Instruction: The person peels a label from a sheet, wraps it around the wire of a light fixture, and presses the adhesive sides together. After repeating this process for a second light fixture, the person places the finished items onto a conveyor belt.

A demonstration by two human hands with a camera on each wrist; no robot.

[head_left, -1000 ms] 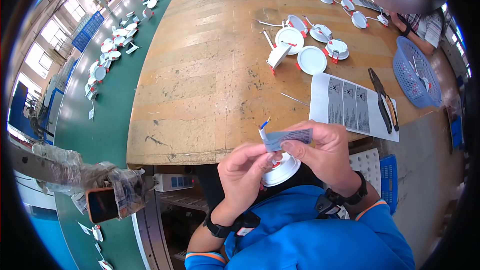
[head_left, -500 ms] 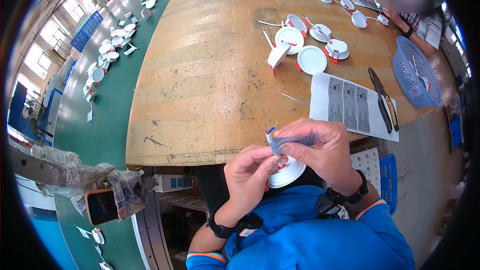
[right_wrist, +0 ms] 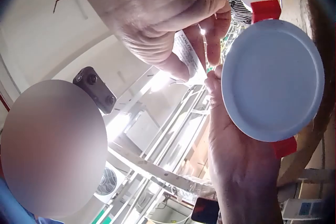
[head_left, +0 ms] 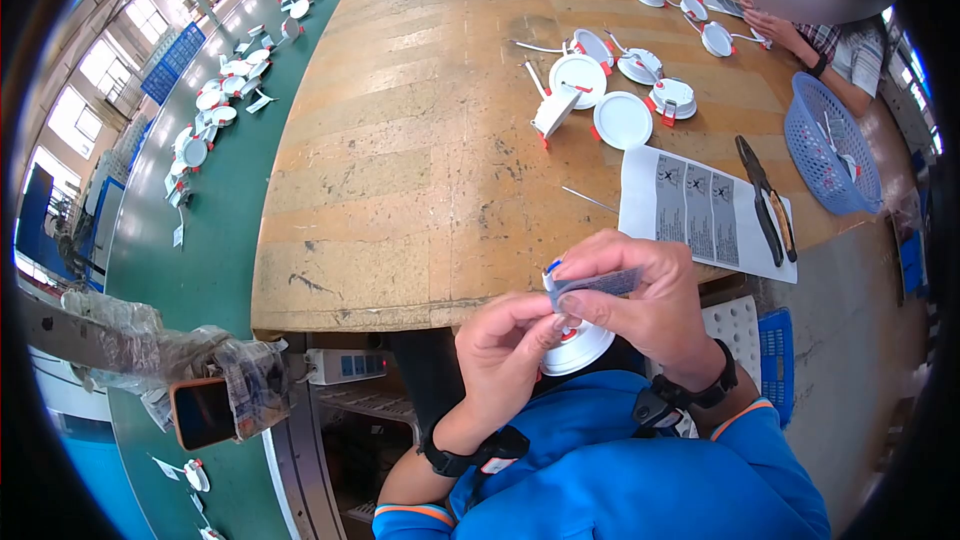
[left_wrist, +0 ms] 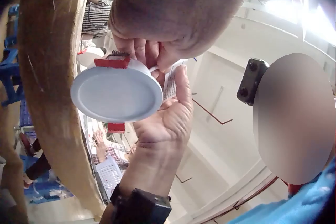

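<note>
A round white downlight with red spring clips hangs below my hands, its flat face showing in the left wrist view. My left hand pinches its short white cable with thumb and fingers; a bit of blue wire shows at the cable's end. Between the thumb and fingers of my right hand is a grey printed label, whose near end lies against the cable beside my left fingertips. The right wrist view shows small print on this label.
Several downlights lie on the wooden table. Right of them are a label sheet, pliers and a blue basket. A green conveyor carries more lights on the left. Another person sits at the far right.
Both hands have shifted slightly right with the downlight and label. The right fingers have moved over the cable's end, covering more of the bare wires.
</note>
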